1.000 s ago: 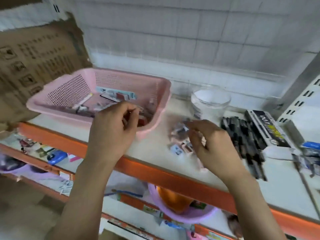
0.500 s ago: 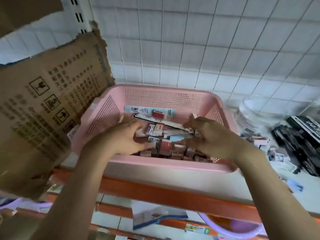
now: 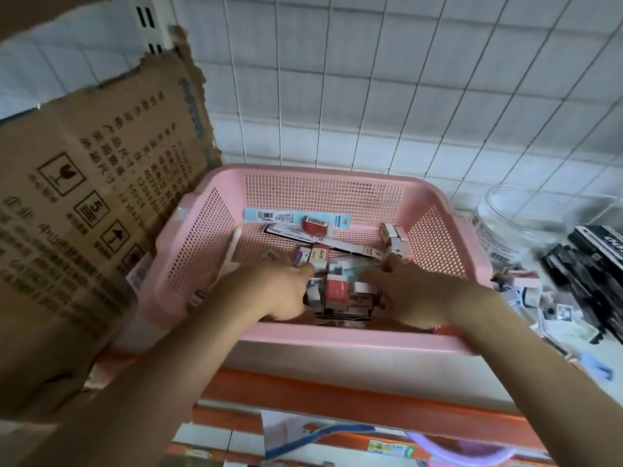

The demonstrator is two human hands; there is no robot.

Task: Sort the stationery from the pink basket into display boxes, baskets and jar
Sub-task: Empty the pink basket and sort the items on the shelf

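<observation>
The pink basket [image 3: 337,342] stands on the shelf in front of me. Its near half holds a pile of small red and white boxes [image 3: 337,288]; a long blue carded pack [image 3: 296,217] lies against its far wall. Both my hands are inside the basket. My left hand [image 3: 269,291] curls its fingers into the left side of the pile. On the right side, my right hand [image 3: 408,294] closes round some boxes; its fingertips are hidden among them. A clear jar [image 3: 526,224] stands to the right of the basket.
A torn cardboard sheet [image 3: 84,214] leans at the left, touching the basket. Right of the basket lie several loose small boxes [image 3: 526,288], black pens [image 3: 580,274] and a black display box [image 3: 603,237]. The orange shelf edge [image 3: 337,399] runs below; a purple basket [image 3: 455,453] sits lower.
A second ago my right hand was at the boxes on the shelf. Both hands have since gone into the basket and sunk lower, toward its near wall. The view has turned left.
</observation>
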